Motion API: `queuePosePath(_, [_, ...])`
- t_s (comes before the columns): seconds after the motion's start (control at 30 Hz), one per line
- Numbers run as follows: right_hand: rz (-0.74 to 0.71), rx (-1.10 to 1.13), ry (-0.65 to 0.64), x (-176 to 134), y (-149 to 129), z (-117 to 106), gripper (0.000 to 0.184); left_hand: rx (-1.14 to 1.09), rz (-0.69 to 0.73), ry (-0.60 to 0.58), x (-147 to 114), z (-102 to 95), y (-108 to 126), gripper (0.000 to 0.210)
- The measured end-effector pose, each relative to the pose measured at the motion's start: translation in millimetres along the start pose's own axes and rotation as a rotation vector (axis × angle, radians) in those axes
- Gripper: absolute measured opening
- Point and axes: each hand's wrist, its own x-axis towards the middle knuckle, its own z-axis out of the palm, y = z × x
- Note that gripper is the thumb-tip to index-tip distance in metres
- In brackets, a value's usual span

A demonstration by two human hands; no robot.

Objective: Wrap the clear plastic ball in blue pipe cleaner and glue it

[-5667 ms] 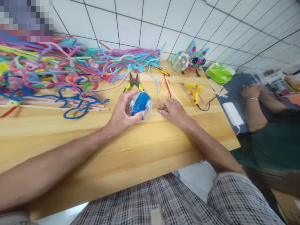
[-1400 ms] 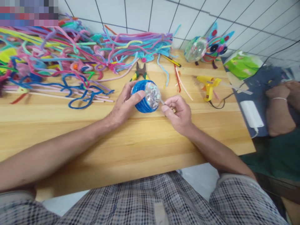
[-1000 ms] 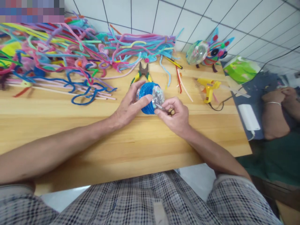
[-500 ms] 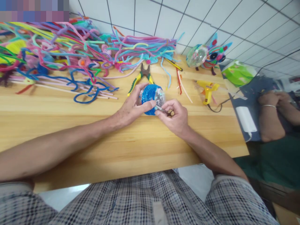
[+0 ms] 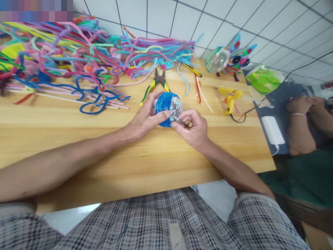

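Note:
My left hand (image 5: 147, 115) is wrapped round a clear, rounded plastic piece banded with blue pipe cleaner (image 5: 165, 104), its thumb pressed on the blue winding. Small scissors (image 5: 181, 121) are gripped in my right hand (image 5: 194, 129), their blades pointing left and touching the right edge of the blue band near my left thumb. Whether the blades are apart cannot be made out. Just behind the wrapped piece lie pliers (image 5: 159, 78) with yellow-green handles, partly hidden by my left hand.
Heaps of coloured pipe cleaners (image 5: 158, 52) line the back and left of the wooden table (image 5: 125, 163). At the back right stand a decorated animal figure (image 5: 238, 60) and a yellow glue gun (image 5: 229, 99) with its cord. A white box (image 5: 272, 130) and another person's arms (image 5: 300, 121) are at right.
Both hands hold nearly the same pose on the wrapped piece and scissors. The whole view has shifted slightly, so things appear a little further left and up.

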Motion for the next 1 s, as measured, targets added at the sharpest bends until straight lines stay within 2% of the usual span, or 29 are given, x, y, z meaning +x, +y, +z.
queuePosePath(0.1, [-0.001, 0.009, 0.000, 0, 1, 0, 0.023, -0.021, 0.000, -0.006, 0, -0.1, -2, 0.078])
queuePosePath(0.3, [-0.008, 0.005, 0.000, -1, 1, 0, 0.024, -0.026, 0.028, -0.011, 2, 0.4, -6, 0.089])
queuePosePath(0.43, [0.002, 0.071, -0.003, 1, 3, -3, 0.026, -0.038, 0.008, -0.003, 2, -0.5, -4, 0.083])
queuePosePath(0.53, [0.040, 0.135, 0.053, 5, 9, -8, 0.027, -0.092, -0.029, 0.039, 4, -0.2, -6, 0.076])
queuePosePath(0.63, [0.095, 0.174, 0.132, 11, 18, -12, 0.033, -0.237, -0.087, 0.065, 8, 0.3, -9, 0.069])
queuePosePath(0.73, [0.150, 0.210, 0.160, 16, 29, -13, 0.035, -0.394, -0.175, -0.010, 14, -0.9, -3, 0.064])
queuePosePath(0.83, [0.191, 0.216, 0.155, 18, 38, -12, 0.032, -0.508, -0.247, -0.058, 17, -2.5, 12, 0.059])
queuePosePath(0.9, [0.225, 0.187, 0.130, 18, 43, -11, 0.026, -0.584, -0.311, -0.042, 17, -2.5, 23, 0.054])
queuePosePath(1.0, [0.259, 0.059, 0.067, 16, 51, -10, 0.016, -0.681, -0.436, 0.049, 17, -1.1, 36, 0.047])
